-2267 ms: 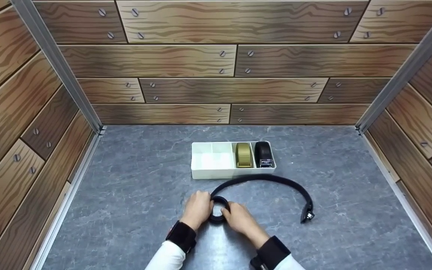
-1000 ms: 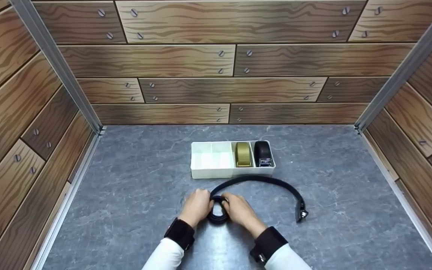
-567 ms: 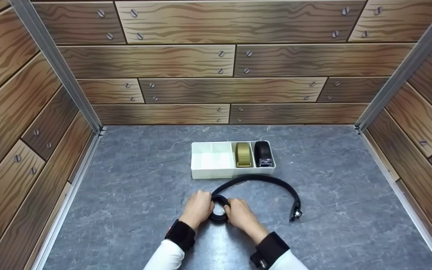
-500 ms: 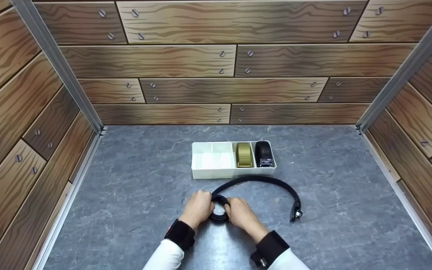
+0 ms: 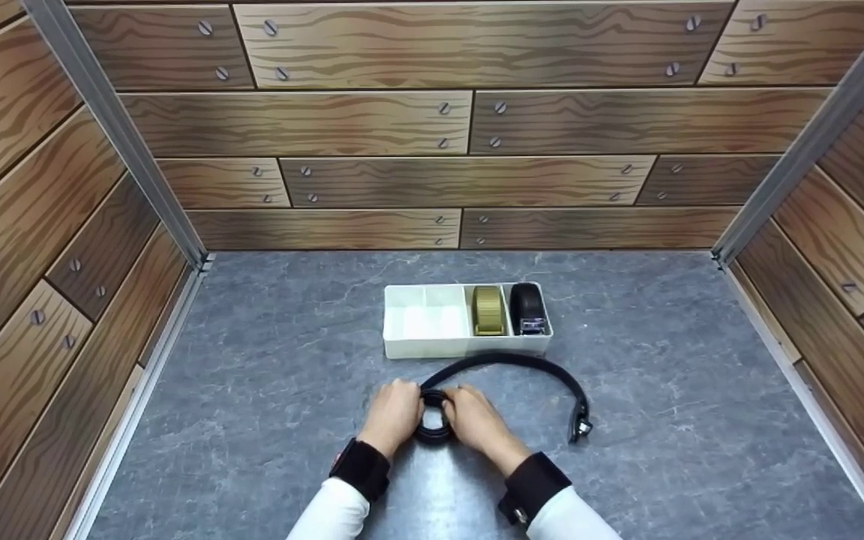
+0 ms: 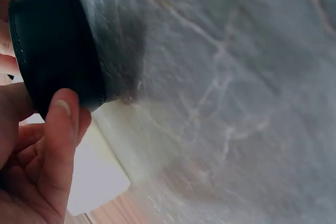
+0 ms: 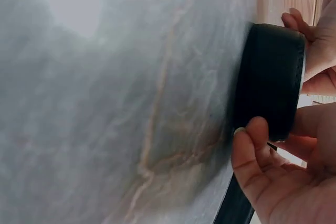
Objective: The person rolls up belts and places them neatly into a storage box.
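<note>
A black belt lies on the grey surface, partly wound into a coil that stands on its edge. Its free length arcs to the right and ends in a silver buckle. My left hand pinches the coil's left side between thumb and fingers. From the right, my right hand holds the coil's far right part, thumb inside the ring. Both wrist views show the coil's smooth outer face, with stitching along an edge, and fingertips against it. Some of the coil is hidden behind the hands.
A white divided tray stands just beyond the belt. A rolled gold-coloured belt and a rolled black belt with a shiny buckle sit in its right compartments. Wood-patterned walls enclose the surface at the back and sides.
The buckle end has slid left toward the coil, and the free strap is shorter. My right hand has shifted back and forth along the coil's right side; my left hand stays nearly in place.
</note>
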A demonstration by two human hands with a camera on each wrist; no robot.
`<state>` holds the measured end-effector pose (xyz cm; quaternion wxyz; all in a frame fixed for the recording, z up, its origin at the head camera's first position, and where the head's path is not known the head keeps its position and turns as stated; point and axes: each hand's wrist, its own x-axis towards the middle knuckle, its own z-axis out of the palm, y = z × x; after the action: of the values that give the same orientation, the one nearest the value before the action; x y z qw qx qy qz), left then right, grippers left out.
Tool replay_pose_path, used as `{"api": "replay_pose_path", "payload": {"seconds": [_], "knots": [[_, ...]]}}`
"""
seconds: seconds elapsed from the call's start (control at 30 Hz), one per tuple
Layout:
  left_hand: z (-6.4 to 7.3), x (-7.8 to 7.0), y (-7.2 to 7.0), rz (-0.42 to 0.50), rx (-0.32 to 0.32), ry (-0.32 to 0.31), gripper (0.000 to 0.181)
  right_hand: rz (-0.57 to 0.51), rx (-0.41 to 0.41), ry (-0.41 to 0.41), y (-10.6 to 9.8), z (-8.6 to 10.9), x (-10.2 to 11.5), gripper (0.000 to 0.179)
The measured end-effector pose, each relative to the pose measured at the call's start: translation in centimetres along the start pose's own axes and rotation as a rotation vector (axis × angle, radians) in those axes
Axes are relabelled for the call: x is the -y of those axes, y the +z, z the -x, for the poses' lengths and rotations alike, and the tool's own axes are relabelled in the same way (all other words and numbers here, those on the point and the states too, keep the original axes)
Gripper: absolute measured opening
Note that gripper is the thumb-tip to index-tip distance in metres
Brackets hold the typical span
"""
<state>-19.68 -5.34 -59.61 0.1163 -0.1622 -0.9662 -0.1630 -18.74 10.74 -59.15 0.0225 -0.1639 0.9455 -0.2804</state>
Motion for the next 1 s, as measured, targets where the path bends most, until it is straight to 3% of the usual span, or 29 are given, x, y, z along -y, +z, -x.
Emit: {"api": "replay_pose_path", "payload": {"seconds": [0.23, 0.4, 0.6, 0.73, 0.87, 1.0], "knots": [[0.0, -0.4, -0.2, -0.013, 0.009, -0.048, 0.014, -0.073, 0.029, 0.122, -0.2, 1.2, 0.3, 0.018], [0.1, -0.3, -0.5, -0.013, 0.021, -0.024, 0.012, -0.135, 0.056, 0.154, -0.1, 1.5, 0.7, 0.015], [0.1, -0.1, -0.8, -0.023, 0.071, 0.027, 0.015, -0.061, 0.052, 0.101, -0.3, 0.7, 0.6, 0.011], [-0.1, 0.1, -0.8, -0.029, 0.070, 0.044, 0.022, -0.038, 0.061, 0.069, -0.2, 0.2, 0.5, 0.012], [-0.1, 0.4, -0.6, -0.033, 0.056, 0.042, 0.023, -0.045, 0.069, 0.039, 0.0, 0.0, 0.4, 0.019], [-0.1, 0.4, -0.5, -0.015, 0.053, 0.008, 0.022, -0.068, 0.027, 0.050, 0.2, 0.2, 0.3, 0.016]]}}
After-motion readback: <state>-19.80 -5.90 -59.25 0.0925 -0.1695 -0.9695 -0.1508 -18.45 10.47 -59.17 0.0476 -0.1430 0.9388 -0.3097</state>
